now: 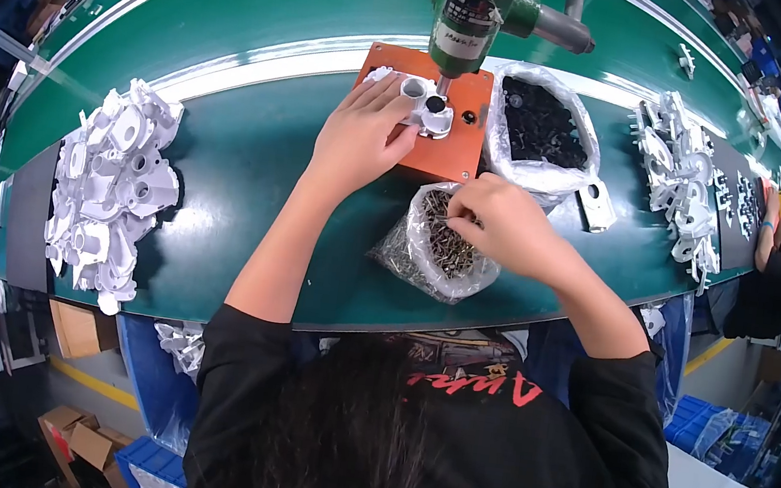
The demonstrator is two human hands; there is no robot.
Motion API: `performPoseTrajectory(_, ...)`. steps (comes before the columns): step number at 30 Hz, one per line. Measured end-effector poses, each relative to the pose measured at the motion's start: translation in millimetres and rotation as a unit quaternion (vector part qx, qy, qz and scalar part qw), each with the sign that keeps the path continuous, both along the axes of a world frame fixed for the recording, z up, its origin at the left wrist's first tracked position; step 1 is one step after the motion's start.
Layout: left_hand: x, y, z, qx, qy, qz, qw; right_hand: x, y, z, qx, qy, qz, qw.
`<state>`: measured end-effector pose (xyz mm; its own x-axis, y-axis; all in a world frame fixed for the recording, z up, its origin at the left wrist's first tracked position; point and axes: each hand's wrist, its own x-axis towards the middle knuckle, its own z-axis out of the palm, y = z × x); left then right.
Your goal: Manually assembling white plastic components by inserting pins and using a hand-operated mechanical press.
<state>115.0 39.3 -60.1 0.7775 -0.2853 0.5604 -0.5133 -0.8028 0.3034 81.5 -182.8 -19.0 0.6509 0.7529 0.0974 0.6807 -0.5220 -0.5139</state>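
Note:
My left hand (360,133) lies over a white plastic part (436,123), holding it on an orange fixture block (460,155). A round black piece (436,104) sits on that part, right under the tip of a green press head (462,43). My right hand (501,221) is over an open clear plastic bag (421,259) full of small metal pieces (450,249) that look like screws or pins. Its thumb and fingertips are pinched together at the bag's far side; what lies between them is too small to make out.
Black small parts (541,126) fill another plastic bag right of the fixture. White plastic parts are heaped at the left (114,191) and right (681,177) of the green table (255,159). A flat white piece (596,207) lies beside the black parts' bag. Co-workers sit at both sides.

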Motion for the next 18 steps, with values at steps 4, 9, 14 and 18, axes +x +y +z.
performPoseTrajectory(4,0.9,1.5,-1.5,0.006,-0.002,0.003,1.0,4.6,-2.9,6.6,0.045,0.084,-0.008,0.995)
performPoseTrajectory(9,0.2,1.4,0.7,0.002,0.022,-0.001,1.0,8.6,1.3,10.8,0.071,0.125,-0.017,0.99)
performPoseTrajectory(14,-0.1,5.2,1.5,-0.008,0.049,-0.016,0.999,20.5,17.5,4.2,0.196,0.159,-0.115,0.961)
performPoseTrajectory(18,2.0,7.3,-3.0,-0.029,0.048,-0.031,0.998,29.1,28.5,-6.5,0.226,0.22,-0.14,0.938)
